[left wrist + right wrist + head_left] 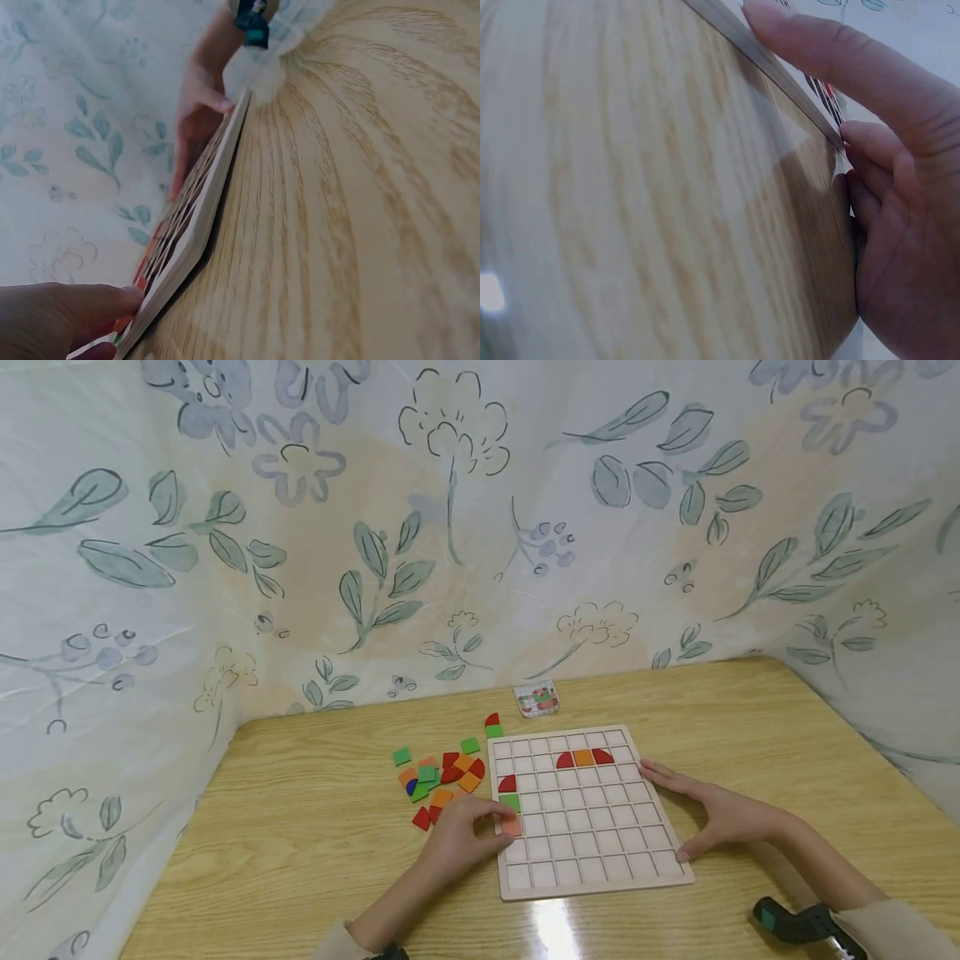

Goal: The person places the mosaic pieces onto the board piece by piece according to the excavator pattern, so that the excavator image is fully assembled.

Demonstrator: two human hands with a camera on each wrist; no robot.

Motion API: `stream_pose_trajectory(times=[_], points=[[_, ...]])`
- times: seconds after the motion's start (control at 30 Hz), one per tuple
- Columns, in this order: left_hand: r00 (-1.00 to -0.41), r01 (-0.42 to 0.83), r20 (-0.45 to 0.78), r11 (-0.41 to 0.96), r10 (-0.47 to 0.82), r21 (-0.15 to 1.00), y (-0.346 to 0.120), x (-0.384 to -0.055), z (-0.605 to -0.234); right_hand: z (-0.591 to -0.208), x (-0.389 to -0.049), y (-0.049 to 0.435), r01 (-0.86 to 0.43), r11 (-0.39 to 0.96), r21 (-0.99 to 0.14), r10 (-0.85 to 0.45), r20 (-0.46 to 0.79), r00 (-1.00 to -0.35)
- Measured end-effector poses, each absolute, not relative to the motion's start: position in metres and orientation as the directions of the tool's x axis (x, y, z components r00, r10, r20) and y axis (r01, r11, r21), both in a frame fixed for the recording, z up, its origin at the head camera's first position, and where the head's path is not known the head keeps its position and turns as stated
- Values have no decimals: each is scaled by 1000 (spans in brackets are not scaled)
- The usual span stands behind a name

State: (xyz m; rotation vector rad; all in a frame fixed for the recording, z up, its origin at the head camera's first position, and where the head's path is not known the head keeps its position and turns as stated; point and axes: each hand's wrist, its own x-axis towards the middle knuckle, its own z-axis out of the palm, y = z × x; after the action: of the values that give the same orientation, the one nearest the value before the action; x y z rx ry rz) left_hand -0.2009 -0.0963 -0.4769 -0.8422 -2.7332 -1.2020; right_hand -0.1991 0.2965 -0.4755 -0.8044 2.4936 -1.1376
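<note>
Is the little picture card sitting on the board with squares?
No, the picture card lies on the table, beyond the far edge of the grid board.

Loose tiles (pixel 427 774) lie left of the board (pixel 581 822), some apparently overlapping.

the salmon tile (pixel 513 827) is partly hidden, the card (pixel 537 700) too small to read.

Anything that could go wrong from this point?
Possibly three things. The left hand holds the pale orange tile right beside the green tile on the board, so a fingertip might nudge that neighbor. The right hand touches the board's right edge; a push there could shift it. The loose pieces overlap near the left hand, so a careless sweep might scatter some.
</note>
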Motion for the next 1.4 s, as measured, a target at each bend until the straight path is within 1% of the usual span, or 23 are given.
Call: stream_pose_trajectory(times=[0.37, 0.57, 0.8, 0.97, 1.07, 1.2, 1.4], points=[[-871, 450, 200, 567, 448, 690, -94, -199, -475, -478, -201, 297, -359, 525, -771, -592, -28, -806], [-870, 460, 213, 576, 445, 676, -93, -198, -476, -478, -201, 297, -347, 525, -777, -590, -38, -807], [-865, 464, 189, 597, 465, 655, -95, -199, -474, -478, -201, 297, -352, 525, -775, -591, -34, -806], [-861, 450, 161, 578, 482, 681, -101, -203, -474, -479, -201, 297, -350, 521, -778, -592, -34, -805], [-879, 413, 155, 559, 450, 719, -109, -206, -473, -479, -201, 297, -353, 520, -778, -595, -33, -803], [-913, 360, 175, 525, 368, 771, -127, -210, -470, -479, -201, 298, -364, 510, -780, -605, -24, -796], [-942, 319, 196, 552, 271, 770, -157, -210, -467, -478, -201, 297, -367, 508, -779, -607, -21, -795]])
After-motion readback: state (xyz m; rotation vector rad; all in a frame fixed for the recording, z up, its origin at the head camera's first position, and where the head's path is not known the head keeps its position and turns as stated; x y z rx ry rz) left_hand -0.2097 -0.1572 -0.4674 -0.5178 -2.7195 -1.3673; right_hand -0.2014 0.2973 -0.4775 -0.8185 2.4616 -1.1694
